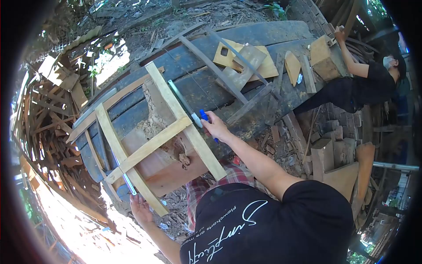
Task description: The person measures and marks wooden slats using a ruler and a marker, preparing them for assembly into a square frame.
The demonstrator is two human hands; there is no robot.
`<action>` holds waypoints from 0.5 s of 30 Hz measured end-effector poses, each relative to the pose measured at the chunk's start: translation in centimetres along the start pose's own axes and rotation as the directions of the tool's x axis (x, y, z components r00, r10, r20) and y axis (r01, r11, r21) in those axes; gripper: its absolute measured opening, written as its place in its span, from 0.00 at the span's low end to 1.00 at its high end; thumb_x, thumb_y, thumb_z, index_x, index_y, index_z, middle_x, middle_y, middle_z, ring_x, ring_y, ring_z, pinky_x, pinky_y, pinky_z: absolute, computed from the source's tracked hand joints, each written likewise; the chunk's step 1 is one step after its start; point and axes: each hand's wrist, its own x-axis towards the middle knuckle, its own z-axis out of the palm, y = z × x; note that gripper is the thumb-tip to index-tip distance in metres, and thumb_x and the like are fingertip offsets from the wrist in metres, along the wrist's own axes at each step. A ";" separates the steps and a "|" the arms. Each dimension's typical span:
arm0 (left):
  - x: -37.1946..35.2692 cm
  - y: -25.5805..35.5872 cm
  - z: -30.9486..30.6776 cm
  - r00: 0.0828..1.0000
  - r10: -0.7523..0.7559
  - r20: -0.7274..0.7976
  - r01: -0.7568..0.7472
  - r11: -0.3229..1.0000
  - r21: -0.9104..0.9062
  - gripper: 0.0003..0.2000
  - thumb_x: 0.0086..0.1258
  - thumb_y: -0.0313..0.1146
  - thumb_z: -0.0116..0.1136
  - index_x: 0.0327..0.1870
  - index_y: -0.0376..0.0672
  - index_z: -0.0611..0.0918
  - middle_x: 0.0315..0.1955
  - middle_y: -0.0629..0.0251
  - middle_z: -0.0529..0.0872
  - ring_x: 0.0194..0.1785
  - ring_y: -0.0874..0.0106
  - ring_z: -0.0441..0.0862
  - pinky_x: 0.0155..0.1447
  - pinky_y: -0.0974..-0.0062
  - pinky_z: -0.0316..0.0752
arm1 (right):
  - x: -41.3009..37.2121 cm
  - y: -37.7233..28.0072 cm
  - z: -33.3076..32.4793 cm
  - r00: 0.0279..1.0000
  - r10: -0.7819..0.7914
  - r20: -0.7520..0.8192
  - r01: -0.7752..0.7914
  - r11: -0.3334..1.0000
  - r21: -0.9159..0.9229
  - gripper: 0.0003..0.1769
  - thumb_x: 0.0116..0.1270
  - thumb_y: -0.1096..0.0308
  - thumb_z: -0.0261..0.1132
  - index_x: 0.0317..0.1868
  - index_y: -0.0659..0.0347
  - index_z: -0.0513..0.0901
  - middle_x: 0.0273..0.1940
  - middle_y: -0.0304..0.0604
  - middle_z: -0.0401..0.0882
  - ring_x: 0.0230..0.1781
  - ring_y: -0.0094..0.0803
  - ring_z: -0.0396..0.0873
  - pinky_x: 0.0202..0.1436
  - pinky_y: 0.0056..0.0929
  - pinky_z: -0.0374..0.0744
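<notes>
My right hand point(214, 127) is closed around a blue marker point(204, 115), beside the end of a long greenish tube-like tool point(181, 100) that lies along a pale wooden strip point(165, 90). At the lower left, my left hand point(140, 208) has its fingers apart, close to the lower end of a metal ruler point(129, 183). The ruler passes beneath a second pale strip point(115, 145). A shorter crosspiece point(151, 148) lies over both strips, forming an H shape. Under them is a brown board point(165, 174).
The strips rest on a large dark worn tabletop point(193, 66). Farther along it lie grey wooden frames point(215, 68) and yellowish plywood pieces point(268, 66). A masked person point(351, 88) is at the right. Scrap wood point(48, 119) is heaped on the left.
</notes>
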 end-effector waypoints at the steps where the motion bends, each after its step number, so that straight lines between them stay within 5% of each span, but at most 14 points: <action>1: -0.3 -0.1 -0.2 1.000 0.009 -0.026 -0.009 1.000 0.008 0.30 0.70 0.47 0.59 0.69 0.44 0.65 0.58 0.62 0.74 0.49 0.73 0.74 0.47 0.80 0.70 | 0.7 0.5 0.3 1.000 -0.001 0.000 0.001 1.000 0.001 0.19 0.69 0.65 0.61 0.58 0.59 0.71 0.28 0.40 0.78 0.22 0.24 0.77 0.23 0.26 0.76; 7: -2.7 -1.0 -2.0 0.993 0.036 -0.111 -0.031 0.998 0.054 0.28 0.70 0.45 0.59 0.67 0.43 0.68 0.56 0.61 0.74 0.48 0.72 0.73 0.46 0.80 0.70 | 2.8 1.0 1.5 0.999 -0.032 0.009 0.033 0.995 -0.096 0.26 0.66 0.73 0.60 0.65 0.53 0.65 0.33 0.46 0.80 0.25 0.30 0.80 0.27 0.31 0.80; 11: -4.5 -2.5 -4.1 0.977 0.066 -0.204 -0.044 0.993 0.112 0.25 0.71 0.43 0.58 0.65 0.43 0.70 0.53 0.62 0.77 0.47 0.72 0.74 0.45 0.81 0.70 | 5.3 2.4 2.2 0.993 -0.111 -0.047 0.086 0.926 -0.367 0.31 0.62 0.71 0.63 0.65 0.50 0.65 0.37 0.53 0.82 0.31 0.40 0.85 0.34 0.40 0.82; 15: -6.6 -4.5 -5.8 0.948 0.076 -0.310 -0.031 0.989 0.147 0.23 0.71 0.42 0.58 0.64 0.44 0.72 0.49 0.62 0.79 0.44 0.73 0.76 0.42 0.78 0.71 | 8.1 4.2 2.8 0.979 -0.198 -0.040 0.150 0.847 -0.510 0.27 0.61 0.63 0.64 0.61 0.58 0.70 0.50 0.60 0.80 0.52 0.54 0.79 0.55 0.45 0.76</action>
